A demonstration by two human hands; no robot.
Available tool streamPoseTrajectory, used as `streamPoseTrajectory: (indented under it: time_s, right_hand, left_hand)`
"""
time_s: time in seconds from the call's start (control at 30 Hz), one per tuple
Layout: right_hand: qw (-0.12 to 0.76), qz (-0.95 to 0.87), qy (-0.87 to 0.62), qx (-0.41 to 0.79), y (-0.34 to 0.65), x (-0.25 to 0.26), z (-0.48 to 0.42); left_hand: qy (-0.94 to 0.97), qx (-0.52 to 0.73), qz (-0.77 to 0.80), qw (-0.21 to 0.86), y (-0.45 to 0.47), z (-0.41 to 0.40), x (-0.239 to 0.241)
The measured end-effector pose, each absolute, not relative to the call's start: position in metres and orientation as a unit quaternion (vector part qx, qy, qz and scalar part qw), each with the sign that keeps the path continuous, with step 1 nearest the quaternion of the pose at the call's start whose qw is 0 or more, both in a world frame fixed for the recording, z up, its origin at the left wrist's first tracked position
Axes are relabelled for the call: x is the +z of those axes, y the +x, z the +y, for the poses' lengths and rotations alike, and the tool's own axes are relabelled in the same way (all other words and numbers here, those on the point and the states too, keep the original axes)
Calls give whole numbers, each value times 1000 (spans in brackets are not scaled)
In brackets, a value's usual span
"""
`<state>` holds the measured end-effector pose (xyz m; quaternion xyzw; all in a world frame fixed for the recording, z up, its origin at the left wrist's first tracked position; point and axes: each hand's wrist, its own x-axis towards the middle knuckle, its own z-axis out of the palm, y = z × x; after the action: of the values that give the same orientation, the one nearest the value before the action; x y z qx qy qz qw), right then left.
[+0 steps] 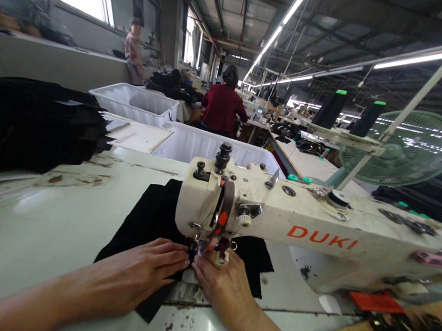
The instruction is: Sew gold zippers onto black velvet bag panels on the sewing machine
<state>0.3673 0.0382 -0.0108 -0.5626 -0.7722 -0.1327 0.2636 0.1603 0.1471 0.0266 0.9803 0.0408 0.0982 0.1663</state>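
Note:
My left hand [148, 266] lies palm down on a piece of black cloth [150, 216], its fingers stretched flat and pointing at the needle. On the other side of the presser foot, my right hand [226, 281] has its fingers bent together at the cloth; some of them are hidden by the machine head. Both hands' fingertips nearly meet in front of the foot. The white sewing machine [279, 215] carries red DUKI lettering. Cloth spreads behind and to both sides of the needle, and a corner hangs toward me below my left hand.
A black fabric pile [28, 126] lies at the left. White plastic bins [215, 146] stand behind the table [57, 220]. Thread cones [330, 109] and a green fan [404, 148] are at the right. Scissors [418, 227] lie on the machine. A person in red [222, 104] sits ahead.

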Motion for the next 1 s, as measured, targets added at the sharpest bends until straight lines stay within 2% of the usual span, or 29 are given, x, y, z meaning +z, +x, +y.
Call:
streamPoseTrajectory:
  time_s: [0.4,0.8,1.0]
  right_hand:
    - [249,-785,-542,-168,364,-8,34]
    - [234,-807,-513,-175,366,-19,32]
    - [191,-809,-530,-166,365,-19,33]
  left_hand:
    - [988,111,30,100,162,143,35]
    - [976,170,23,130,159,150,14]
    - [979,167,34,111,159,148,13]
